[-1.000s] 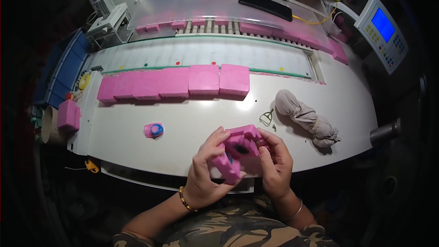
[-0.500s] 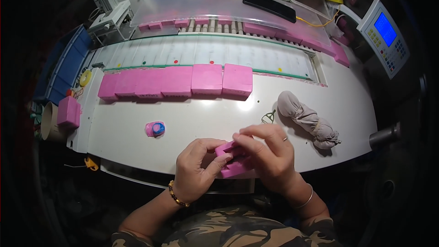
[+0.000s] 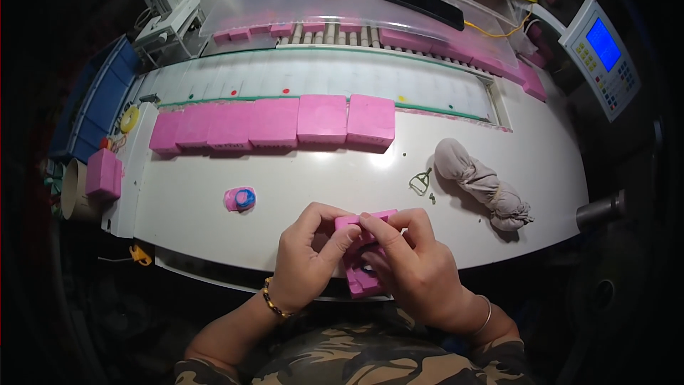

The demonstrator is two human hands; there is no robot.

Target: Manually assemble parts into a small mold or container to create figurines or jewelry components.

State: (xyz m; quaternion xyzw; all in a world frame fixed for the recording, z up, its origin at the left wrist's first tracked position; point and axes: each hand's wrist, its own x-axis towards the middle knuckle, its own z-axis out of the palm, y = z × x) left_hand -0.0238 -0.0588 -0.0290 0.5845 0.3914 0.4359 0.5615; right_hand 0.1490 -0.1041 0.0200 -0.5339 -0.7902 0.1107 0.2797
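A pink rubber mould (image 3: 365, 284) is held low at the table's front edge, its two parts spread apart and a small dark opening showing inside. My left hand (image 3: 308, 260) grips its left side with thumb and fingers. On its upper right, my right hand (image 3: 425, 271) pinches the mould near the left thumb; some right fingers are hidden behind it. Beyond my right hand lies a thin green looped piece (image 3: 420, 182), with a small green scrap (image 3: 432, 199) beside it. A pink and blue lump (image 3: 240, 199) sits on the table to the left.
A row of pink blocks (image 3: 274, 122) stands before a pale belt (image 3: 313, 75). To the right lies a knotted cloth bundle (image 3: 481, 184), with a control panel (image 3: 602, 57) behind. A phone (image 3: 422, 6) rests on a clear cover. One pink block (image 3: 104, 175) stands far left.
The mould has opened wider, one part dropping toward me. My right hand came down and left onto it, uncovering the green scrap. The belt's coloured dots shifted left.
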